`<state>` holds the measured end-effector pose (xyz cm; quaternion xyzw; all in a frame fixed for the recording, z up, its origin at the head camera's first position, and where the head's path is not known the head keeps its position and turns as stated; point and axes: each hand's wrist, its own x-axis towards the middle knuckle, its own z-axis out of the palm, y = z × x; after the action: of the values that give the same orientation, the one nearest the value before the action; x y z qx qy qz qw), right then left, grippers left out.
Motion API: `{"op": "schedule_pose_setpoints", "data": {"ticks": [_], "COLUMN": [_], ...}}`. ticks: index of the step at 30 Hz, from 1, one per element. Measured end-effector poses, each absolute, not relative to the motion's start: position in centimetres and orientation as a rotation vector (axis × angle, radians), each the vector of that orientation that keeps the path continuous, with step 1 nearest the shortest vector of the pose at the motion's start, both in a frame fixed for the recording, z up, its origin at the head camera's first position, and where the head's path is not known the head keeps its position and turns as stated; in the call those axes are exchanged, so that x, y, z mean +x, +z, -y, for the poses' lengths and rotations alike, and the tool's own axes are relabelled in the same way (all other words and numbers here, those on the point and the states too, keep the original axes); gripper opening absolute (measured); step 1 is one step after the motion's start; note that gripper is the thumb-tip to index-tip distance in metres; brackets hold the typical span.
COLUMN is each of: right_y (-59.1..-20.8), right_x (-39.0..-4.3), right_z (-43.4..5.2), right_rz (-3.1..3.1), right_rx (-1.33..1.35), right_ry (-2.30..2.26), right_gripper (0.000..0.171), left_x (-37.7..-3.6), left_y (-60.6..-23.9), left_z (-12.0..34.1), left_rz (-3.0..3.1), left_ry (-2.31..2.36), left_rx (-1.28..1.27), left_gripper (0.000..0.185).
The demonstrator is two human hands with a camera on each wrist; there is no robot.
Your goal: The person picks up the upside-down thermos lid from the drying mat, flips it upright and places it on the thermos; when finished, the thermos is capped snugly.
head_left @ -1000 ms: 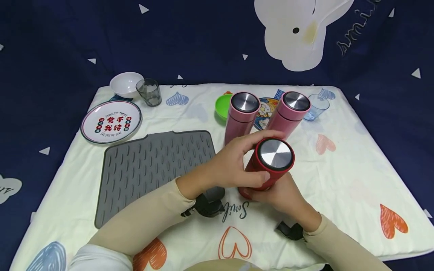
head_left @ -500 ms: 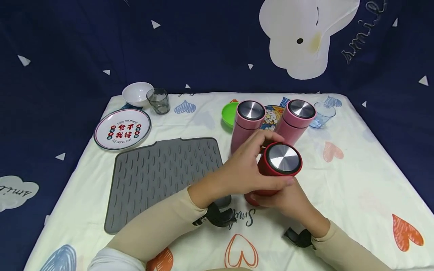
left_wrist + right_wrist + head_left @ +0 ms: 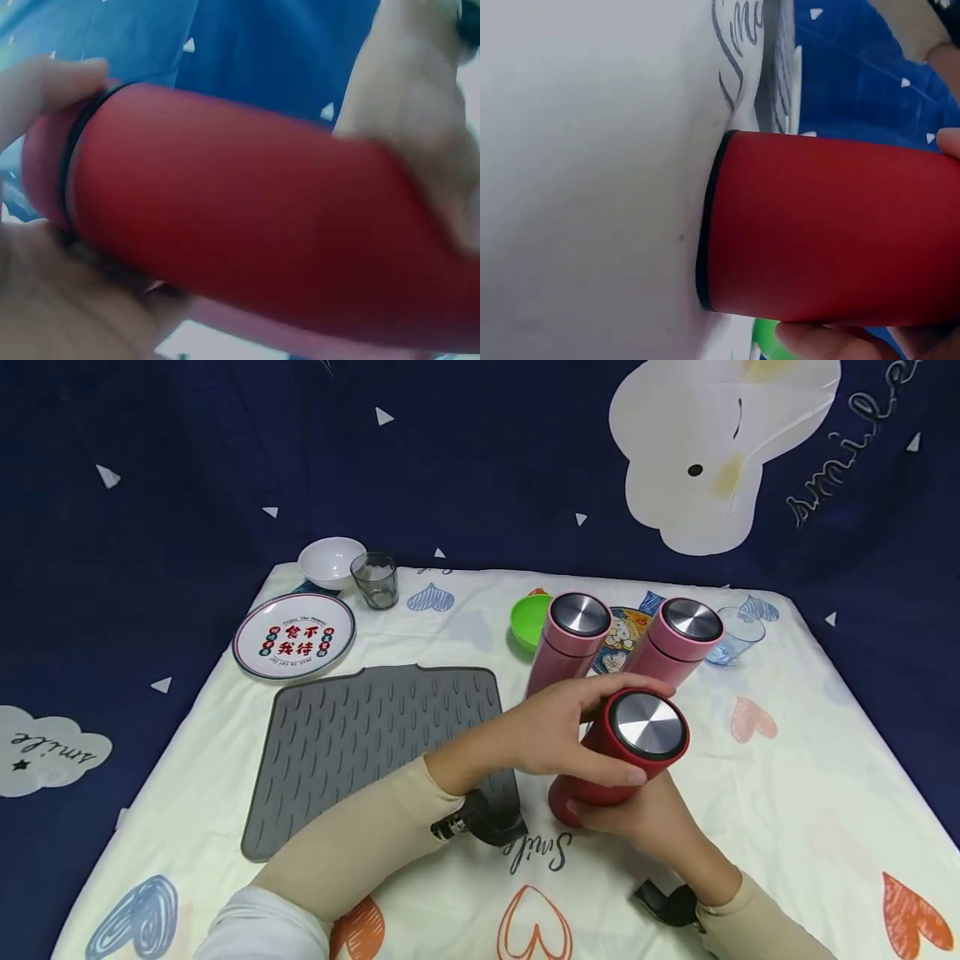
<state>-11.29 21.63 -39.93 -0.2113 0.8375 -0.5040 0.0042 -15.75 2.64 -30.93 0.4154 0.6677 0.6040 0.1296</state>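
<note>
A red thermos bottle [image 3: 588, 795] with a shiny metal-topped lid [image 3: 649, 725] stands between both hands, tilted slightly in the head view. My left hand [image 3: 558, 727] grips it near the top, thumb on the near side and fingers around the far side. Lower on the body, my right hand [image 3: 648, 818] holds the bottle; its far fingers are hidden. A dark ring marks the seam below the lid in the left wrist view. In the right wrist view, the black-rimmed base [image 3: 714, 225] meets the white cloth. Two pink thermos bottles [image 3: 562, 652] [image 3: 667, 647] stand just behind.
A grey ridged mat [image 3: 382, 743] lies left of the bottles. Beyond it are a white plate [image 3: 294, 664], a white bowl [image 3: 330, 564] and a grey glass [image 3: 377, 583]. A green bowl [image 3: 527, 620], a patterned plate [image 3: 622, 639] and a blue glass [image 3: 738, 639] sit behind the pink bottles.
The head view has shifted, moving the scene rightward. My left thumb has swung right around the red bottle's top, then eased back slightly. My right hand keeps its hold on the body.
</note>
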Motion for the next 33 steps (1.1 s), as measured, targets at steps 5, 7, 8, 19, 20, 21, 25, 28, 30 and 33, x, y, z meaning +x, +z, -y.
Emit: {"op": "schedule_pose_setpoints", "data": {"ticks": [5, 7, 8, 19, 20, 21, 25, 28, 30, 33], "right_y": [-40.0, -39.9, -39.9, -39.6, -39.6, -39.6, -39.5, -39.6, -39.8, -39.9], "right_x": [-11.3, -11.2, -11.3, -11.5, -11.5, -11.5, -11.8, -11.8, -11.7, -11.6], "right_z": [-21.4, -21.3, -21.3, -21.8, -21.9, -21.9, -21.9, -22.0, -22.0, -21.9], "right_rz": [-2.654, -2.664, -2.672, -2.663, -2.673, -2.661, -2.602, -2.603, -2.645, -2.672], "right_rx": [-0.682, -0.676, -0.672, -0.665, -0.656, -0.649, -0.635, -0.647, -0.650, -0.651], "right_ry": [-1.535, -1.517, -1.503, -1.471, -1.452, -1.463, -1.543, -1.559, -1.519, -1.486], "right_gripper": [0.066, 0.066, 0.066, 0.065, 0.065, 0.067, 0.070, 0.066, 0.064, 0.063], "left_x": [-14.9, -15.0, -15.2, -14.8, -14.9, -15.2, -16.1, -15.7, -15.0, -14.5], "left_y": [-30.7, -31.0, -31.2, -30.4, -30.4, -30.4, -30.5, -30.4, -30.5, -30.5], "left_z": [-2.8, -2.7, -2.7, -2.8, -2.7, -2.6, -1.9, -2.3, -2.7, -3.0], "left_rz": [-2.252, -2.211, -2.103, -2.235, -2.154, -2.058, -1.833, -2.033, -2.235, -2.387], "left_ry": [1.712, 1.759, 1.810, 1.871, 1.901, 1.925, 1.910, 1.845, 1.812, 1.806], "left_rx": [1.144, 1.105, 1.095, 1.167, 1.155, 1.146, 1.064, 1.105, 1.125, 1.109], "left_gripper": [0.079, 0.077, 0.074, 0.072, 0.068, 0.067, 0.072, 0.076, 0.076, 0.075]}}
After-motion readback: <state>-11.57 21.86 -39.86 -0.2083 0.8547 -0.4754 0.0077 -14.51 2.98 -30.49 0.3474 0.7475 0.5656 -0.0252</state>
